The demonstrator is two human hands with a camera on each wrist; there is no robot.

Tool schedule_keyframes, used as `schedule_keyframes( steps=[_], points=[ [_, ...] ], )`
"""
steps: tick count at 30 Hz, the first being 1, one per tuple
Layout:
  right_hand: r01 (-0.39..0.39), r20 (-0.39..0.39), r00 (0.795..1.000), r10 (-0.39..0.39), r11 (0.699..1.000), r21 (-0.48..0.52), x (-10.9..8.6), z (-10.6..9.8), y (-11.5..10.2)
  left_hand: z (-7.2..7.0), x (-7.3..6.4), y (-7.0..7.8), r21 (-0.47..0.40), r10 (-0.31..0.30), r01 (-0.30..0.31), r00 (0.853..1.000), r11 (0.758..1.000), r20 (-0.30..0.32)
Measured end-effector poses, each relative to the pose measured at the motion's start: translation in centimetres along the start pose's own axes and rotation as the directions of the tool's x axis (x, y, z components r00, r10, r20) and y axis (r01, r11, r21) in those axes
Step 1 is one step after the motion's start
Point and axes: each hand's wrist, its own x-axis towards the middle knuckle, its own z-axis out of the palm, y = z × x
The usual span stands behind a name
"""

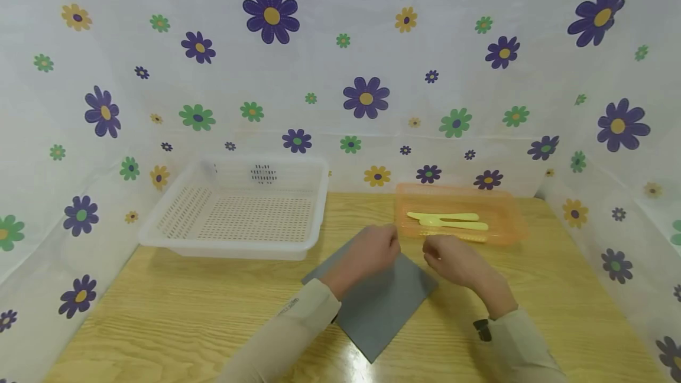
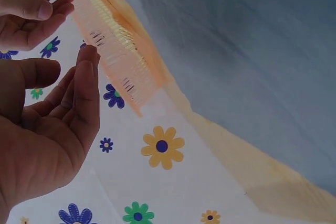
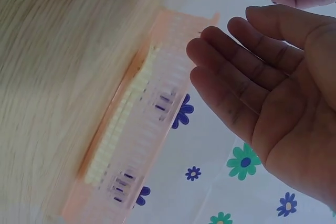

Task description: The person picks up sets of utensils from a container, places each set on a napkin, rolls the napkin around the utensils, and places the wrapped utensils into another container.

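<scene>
A flat grey placemat-like sheet (image 1: 387, 306) lies on the table with one corner toward the front. Above it is my left hand (image 1: 372, 248), its fingers loosely bent and nothing between thumb and fingertips in the left wrist view. My right hand (image 1: 452, 259) hovers just right of the sheet, near the front of an orange basket (image 1: 505, 211). The right wrist view shows its palm with relaxed fingers and no object in them. Inside the orange basket lie a yellow knife (image 1: 460, 217) and a yellow spoon (image 1: 463, 226), side by side, handles to the right.
A large white perforated basket (image 1: 234, 245) stands at the back left of the wooden table (image 1: 213, 324); a few dark slots show in its far wall. Flower-printed white sheeting (image 1: 319, 58) encloses the table at the back and both sides.
</scene>
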Motion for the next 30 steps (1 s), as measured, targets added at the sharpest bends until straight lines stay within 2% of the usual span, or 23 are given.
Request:
schedule_keyframes(
  steps=[3,8,14,21,25,30],
  points=[
    [0.005,-0.03,1.0,-0.005,1.0,0.003,0.0,-0.1,0.4,0.0,0.7,-0.1,-0.078,-0.072,0.074,0.997,0.994,0.026],
    [0.004,-0.095,0.995,-0.01,0.998,-0.063,0.4,-0.6,1.1,0.1,1.5,-0.1,-0.156,-0.181,0.184,0.983,0.97,0.036],
    [-0.038,-0.145,0.989,0.019,0.991,-0.131,1.4,-2.1,1.9,0.1,2.2,0.3,-0.235,-0.224,0.226,0.974,0.945,0.033],
    [-0.053,-0.078,0.996,0.043,0.989,-0.135,3.1,-3.7,3.9,0.3,3.5,-0.1,-0.275,-0.293,0.289,0.956,0.917,0.027],
    [-0.102,-0.032,0.995,0.098,0.986,-0.13,4.0,-4.4,4.9,0.6,4.2,-0.5,-0.3,-0.337,0.337,0.94,0.892,0.053],
    [-0.161,0.005,0.986,0.164,0.972,-0.174,4.8,-4.6,6.0,0.8,4.8,-0.6,-0.351,-0.369,0.38,0.924,0.856,0.101]
  ],
)
